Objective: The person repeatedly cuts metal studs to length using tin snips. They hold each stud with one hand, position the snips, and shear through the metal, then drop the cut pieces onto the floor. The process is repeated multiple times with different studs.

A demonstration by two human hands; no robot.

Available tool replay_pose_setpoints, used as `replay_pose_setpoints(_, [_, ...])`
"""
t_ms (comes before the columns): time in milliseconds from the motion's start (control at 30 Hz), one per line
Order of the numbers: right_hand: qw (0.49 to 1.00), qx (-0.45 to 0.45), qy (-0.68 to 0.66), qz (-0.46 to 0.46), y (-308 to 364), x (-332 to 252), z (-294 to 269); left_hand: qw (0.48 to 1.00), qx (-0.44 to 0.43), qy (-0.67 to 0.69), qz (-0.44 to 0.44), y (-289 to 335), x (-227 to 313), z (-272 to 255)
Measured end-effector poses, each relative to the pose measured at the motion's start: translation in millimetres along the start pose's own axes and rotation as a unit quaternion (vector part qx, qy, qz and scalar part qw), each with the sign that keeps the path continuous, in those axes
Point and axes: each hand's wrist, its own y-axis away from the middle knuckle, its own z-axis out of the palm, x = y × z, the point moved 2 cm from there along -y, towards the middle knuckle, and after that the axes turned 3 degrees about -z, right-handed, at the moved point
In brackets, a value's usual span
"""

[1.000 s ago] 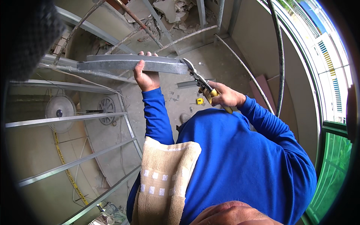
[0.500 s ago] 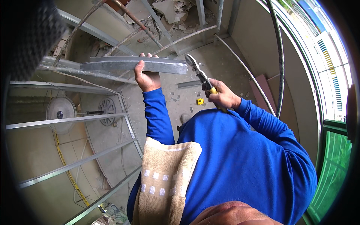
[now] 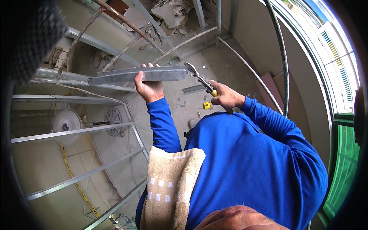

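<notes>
My left hand (image 3: 149, 87) is wrapped around a grey metal channel (image 3: 168, 74), thumb on the near side and fingertips showing over the far side. The channel lies roughly level, stretching out to the left. In my right hand (image 3: 230, 96) is a pair of tin snips (image 3: 202, 79) with yellow on the handles. Its blades point up and left, close to the channel's right end; whether they touch it I cannot tell. Part of the handles is hidden by my fingers.
On the floor lie a yellow tape measure (image 3: 207, 105), a short metal piece (image 3: 193, 89) and several small scraps. Scaffold pipes (image 3: 276, 50) cross ahead and to the right. Metal framing (image 3: 73, 132) and a round fan (image 3: 66, 127) stand left. Broken board (image 3: 166, 17) is piled at the back.
The channel's right end has shifted slightly left and down in the picture, and my left hand with it. The snips' tip sits a little lower and further left. Both grips stay the same.
</notes>
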Motion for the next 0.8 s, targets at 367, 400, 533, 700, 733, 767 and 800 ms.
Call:
replay_pose_setpoints(367, [1.000, -0.005, -0.003, -0.003, -0.4, -8.2, -1.2, 1.000, -0.010, -0.014, 0.003, 5.5, -1.0, 8.0])
replay_pose_setpoints(400, [1.000, -0.002, -0.003, -0.002, -0.2, -9.3, -1.5, 1.000, -0.009, -0.015, 0.003, 5.6, -1.4, 7.8])
replay_pose_setpoints(533, [1.000, -0.010, -0.005, 0.003, 0.8, -12.5, -3.5, 1.000, -0.013, -0.019, -0.001, 3.2, -2.0, 5.8])
replay_pose_setpoints(700, [0.997, 0.022, -0.073, -0.010, -11.1, 25.1, 5.9, 0.999, -0.041, 0.009, -0.019, -2.4, 3.6, 5.7])
replay_pose_setpoints(733, [0.994, 0.027, -0.105, 0.018, -16.4, 45.5, 11.6, 0.999, -0.030, 0.022, -0.022, -2.7, 6.8, 4.4])
replay_pose_setpoints(767, [0.990, 0.028, -0.136, 0.024, -23.8, 70.9, 15.0, 0.998, -0.044, 0.029, -0.017, -2.6, 10.3, 3.4])
replay_pose_setpoints(800, [0.984, 0.023, -0.176, -0.017, -37.3, 99.6, 16.3, 0.998, -0.058, 0.021, -0.011, -1.4, 12.9, 1.5])
